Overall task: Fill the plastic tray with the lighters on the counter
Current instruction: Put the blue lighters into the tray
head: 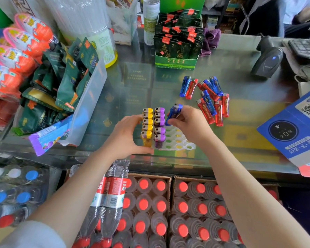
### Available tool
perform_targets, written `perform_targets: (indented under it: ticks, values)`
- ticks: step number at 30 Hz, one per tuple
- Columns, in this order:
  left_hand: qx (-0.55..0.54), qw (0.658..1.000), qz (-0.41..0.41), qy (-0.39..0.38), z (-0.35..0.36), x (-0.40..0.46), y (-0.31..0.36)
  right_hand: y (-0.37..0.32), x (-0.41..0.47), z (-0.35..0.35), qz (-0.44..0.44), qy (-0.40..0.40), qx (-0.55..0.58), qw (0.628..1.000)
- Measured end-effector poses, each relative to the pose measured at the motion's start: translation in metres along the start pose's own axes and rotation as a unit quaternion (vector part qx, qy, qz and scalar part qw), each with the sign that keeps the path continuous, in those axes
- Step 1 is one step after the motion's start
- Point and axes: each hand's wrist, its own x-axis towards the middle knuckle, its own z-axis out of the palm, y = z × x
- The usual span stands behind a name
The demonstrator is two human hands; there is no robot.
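On the glass counter (pixel 125 83), your left hand (pixel 127 135) curls against the white plastic tray (pixel 183 144), beside its yellow lighters (pixel 147 120) and purple lighters (pixel 159 122). Your right hand (pixel 188 120) pinches a blue lighter (pixel 174 113) above empty slots; loose red and blue lighters (pixel 209 99) lie right.

Single head-worn view, wide-angle, looks forward and steeply down over glass counter (pixel 240 108) from person's standing side. Both forearms enter from bottom edge, left hand (pixel 127 135) and right hand (pixel 190 122) near frame centre, close to lens. Plastic tray (pixel 179 140) sits at mid-frame, loose lighters (pixel 209 99) just beyond, right of centre. Bottled-water crates (pixel 168 212) fill lower frame, directly below camera. Straight lines bow toward edges, snack displays (pixel 25 59) stretched at left. No second view, so no shared area
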Motion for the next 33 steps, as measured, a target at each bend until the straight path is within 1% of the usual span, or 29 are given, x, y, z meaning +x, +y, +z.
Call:
perform_targets:
  ticks: [3, 5, 7, 10, 11, 13, 15, 17, 18, 19, 20, 21, 22, 23, 24, 26, 29, 31, 33]
  values:
    - [-0.001, 1.000, 0.001, 0.004, 0.000, -0.001, 0.003, -0.003, 0.003, -0.001, -0.044, -0.029, -0.081, 0.995]
    - [-0.004, 1.000, -0.001, 0.009, 0.000, -0.001, 0.006, -0.004, 0.004, 0.002, -0.074, -0.026, -0.098, 0.992]
    - [0.002, 1.000, -0.006, 0.013, 0.000, -0.002, 0.008, -0.001, 0.004, 0.005, -0.077, 0.011, -0.067, 0.995]
    - [0.020, 1.000, -0.009, 0.015, -0.003, -0.002, 0.009, 0.003, -0.001, 0.012, -0.045, 0.085, 0.013, 0.995]
    - [0.026, 1.000, -0.009, 0.014, -0.004, -0.001, 0.009, 0.003, -0.001, 0.014, -0.040, 0.088, 0.012, 0.995]
    - [0.033, 0.999, -0.006, 0.009, -0.007, 0.002, 0.006, 0.004, 0.003, 0.015, -0.044, 0.053, -0.044, 0.997]
    - [0.034, 0.999, -0.006, 0.003, -0.009, 0.004, 0.004, 0.004, 0.011, 0.010, -0.075, -0.018, -0.091, 0.993]
    - [0.033, 0.999, -0.011, 0.006, -0.009, 0.005, 0.002, 0.007, 0.019, 0.001, -0.088, -0.077, -0.085, 0.989]
    - [0.030, 0.999, -0.012, 0.011, -0.010, 0.005, 0.002, 0.009, 0.023, -0.004, -0.071, -0.089, -0.067, 0.991]
    - [0.026, 0.999, -0.013, 0.015, -0.010, 0.004, 0.003, 0.012, 0.027, -0.008, -0.046, -0.072, -0.044, 0.995]
    - [0.023, 1.000, -0.015, 0.016, -0.010, 0.004, 0.003, 0.016, 0.032, -0.009, -0.017, -0.025, -0.028, 0.999]
    - [0.022, 1.000, -0.017, 0.015, -0.010, 0.004, 0.003, 0.019, 0.038, -0.009, 0.011, 0.038, -0.022, 0.999]
    - [0.023, 0.999, -0.019, 0.014, -0.010, 0.004, 0.003, 0.022, 0.043, -0.008, 0.039, 0.099, -0.033, 0.994]
    - [0.025, 0.999, -0.022, 0.014, -0.009, 0.004, 0.002, 0.025, 0.049, -0.005, 0.062, 0.141, -0.048, 0.987]
    - [0.025, 0.999, -0.026, 0.014, -0.009, 0.005, 0.001, 0.026, 0.055, -0.002, 0.079, 0.162, -0.065, 0.981]
    - [0.023, 0.999, -0.032, 0.018, -0.008, 0.007, 0.000, 0.025, 0.064, 0.003, 0.103, 0.170, -0.097, 0.975]
    - [0.020, 0.999, -0.032, 0.026, -0.007, 0.010, -0.004, 0.019, 0.077, 0.005, 0.138, 0.158, -0.171, 0.963]
    - [0.013, 0.999, -0.034, 0.030, -0.006, 0.011, -0.008, 0.014, 0.086, 0.007, 0.149, 0.150, -0.232, 0.949]
    - [0.003, 0.999, -0.031, 0.029, -0.005, 0.011, -0.011, 0.009, 0.096, 0.009, 0.155, 0.140, -0.265, 0.941]
